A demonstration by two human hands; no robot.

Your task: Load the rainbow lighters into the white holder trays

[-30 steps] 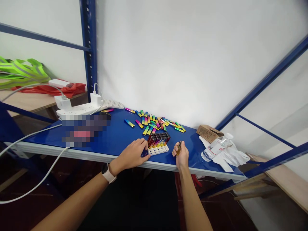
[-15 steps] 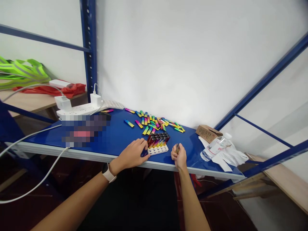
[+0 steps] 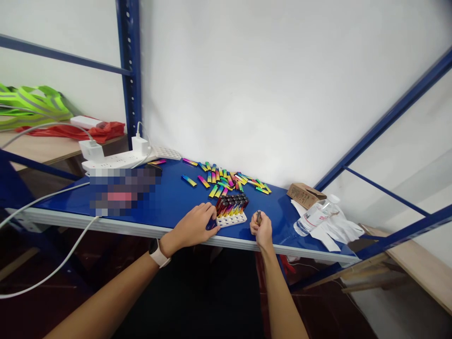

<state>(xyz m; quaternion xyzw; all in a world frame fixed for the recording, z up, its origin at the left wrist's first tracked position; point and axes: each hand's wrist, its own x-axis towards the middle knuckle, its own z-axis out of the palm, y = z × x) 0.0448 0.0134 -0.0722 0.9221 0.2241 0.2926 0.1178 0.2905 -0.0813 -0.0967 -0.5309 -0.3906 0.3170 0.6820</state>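
Observation:
A white perforated rack (image 3: 231, 220) stands near the table's front edge, with several upright dark-topped lighters (image 3: 232, 204) in its rear holes; its front holes show bare. My left hand (image 3: 197, 225) rests at the rack's left side, fingers bent and thumb apart, with nothing visible in its grasp. To the right of the rack, my right hand (image 3: 261, 229) is closed around a lighter (image 3: 259, 217), whose top shows above the fingers. Behind the rack, several shiny multicoloured lighter sleeves (image 3: 219, 179) lie scattered on the blue table (image 3: 169, 193).
A cardboard box (image 3: 305, 194), a water bottle (image 3: 314, 217) and white gloves (image 3: 341, 226) lie at the right. At the left are a white power strip (image 3: 116, 162) with cables and a pixelated patch. Another white perforated rack (image 3: 168, 153) sits at the back.
My right hand has shifted very slightly left, still closed on the lighter. My left hand and the rack have stayed in place.

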